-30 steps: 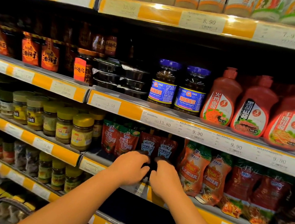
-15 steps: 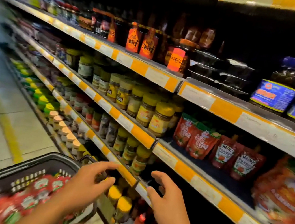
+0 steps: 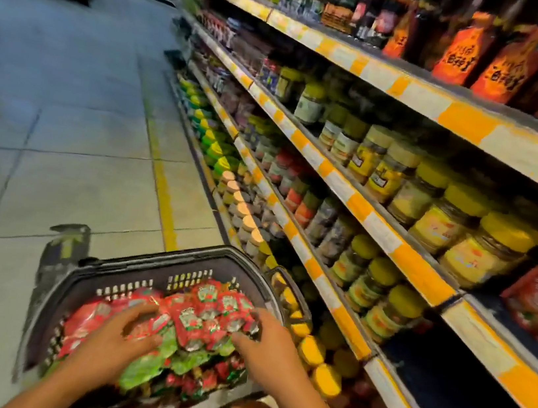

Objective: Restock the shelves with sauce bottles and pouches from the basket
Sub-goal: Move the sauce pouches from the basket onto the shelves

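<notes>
1. A tiled floor with a yellow line fills the left side.
2. A dark plastic basket sits low in the middle, heaped with red and green sauce pouches.
3. The left hand lies on the pouches, fingers spread and slightly bent; whether they pinch one is unclear.
4. The right hand rests on the pile's right side, fingers spread over the pouches.
5. Shelves with orange-and-white edges run along the right, holding yellow-lidded jars; more red pouches stand at the far right.
</notes>
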Tool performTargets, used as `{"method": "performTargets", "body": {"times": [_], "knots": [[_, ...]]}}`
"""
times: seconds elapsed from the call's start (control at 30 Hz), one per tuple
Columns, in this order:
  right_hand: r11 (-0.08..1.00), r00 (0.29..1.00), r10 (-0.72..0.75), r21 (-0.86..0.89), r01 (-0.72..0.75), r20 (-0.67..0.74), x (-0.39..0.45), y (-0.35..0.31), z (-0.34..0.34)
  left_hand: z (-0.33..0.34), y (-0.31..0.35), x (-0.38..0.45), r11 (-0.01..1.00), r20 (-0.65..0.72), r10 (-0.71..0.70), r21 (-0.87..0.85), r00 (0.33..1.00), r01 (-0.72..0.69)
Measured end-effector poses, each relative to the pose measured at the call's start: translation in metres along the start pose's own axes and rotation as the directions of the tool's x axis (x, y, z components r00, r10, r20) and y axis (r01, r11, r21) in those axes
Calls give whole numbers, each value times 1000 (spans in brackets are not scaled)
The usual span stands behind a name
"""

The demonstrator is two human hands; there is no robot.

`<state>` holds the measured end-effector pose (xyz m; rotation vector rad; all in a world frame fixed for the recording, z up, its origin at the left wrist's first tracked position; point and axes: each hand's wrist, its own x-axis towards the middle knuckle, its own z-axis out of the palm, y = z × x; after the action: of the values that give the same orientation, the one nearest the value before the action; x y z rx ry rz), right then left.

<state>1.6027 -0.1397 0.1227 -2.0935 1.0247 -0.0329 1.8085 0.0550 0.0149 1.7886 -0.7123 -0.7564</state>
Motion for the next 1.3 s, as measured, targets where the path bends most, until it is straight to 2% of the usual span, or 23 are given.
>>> {"method": "performTargets", "body": {"times": [0.2, 0.37, 0.6, 0.7, 0.8, 0.93, 1.13, 1.3], "knots": [[998, 996, -19, -54, 24, 85, 52, -25, 59, -22, -38, 0, 991, -27, -129, 18, 991, 130], [997, 997, 16, -71, -10, 75, 86, -27, 95, -28, -44, 11, 982, -38, -166, 89, 985, 169], [995, 989, 97, -25, -101, -112, 110, 8, 102, 4, -44, 37, 985, -37, -142, 94, 989, 145], [989, 973, 136, -38, -146, -187, 124, 14, 97, 39, -41, 48, 977, -44, -192, 83, 980, 195], [980, 964, 176, -52, -190, -201, 131, 23, 98, 66, -37, 58, 960, -120, -249, 98, 961, 261], [971, 951, 205, -72, -227, -232, 139, 34, 101, 85, -35, 68, 946, -263, -257, 130, 930, 298], [949, 924, 248, -119, -292, -291, 147, 40, 104, 97, -36, 76, 921, -291, -314, 139, 904, 365], [941, 902, 303, -55, -335, -307, 154, 43, 102, 102, -32, 84, 900, -328, -365, 116, 871, 421]]}}
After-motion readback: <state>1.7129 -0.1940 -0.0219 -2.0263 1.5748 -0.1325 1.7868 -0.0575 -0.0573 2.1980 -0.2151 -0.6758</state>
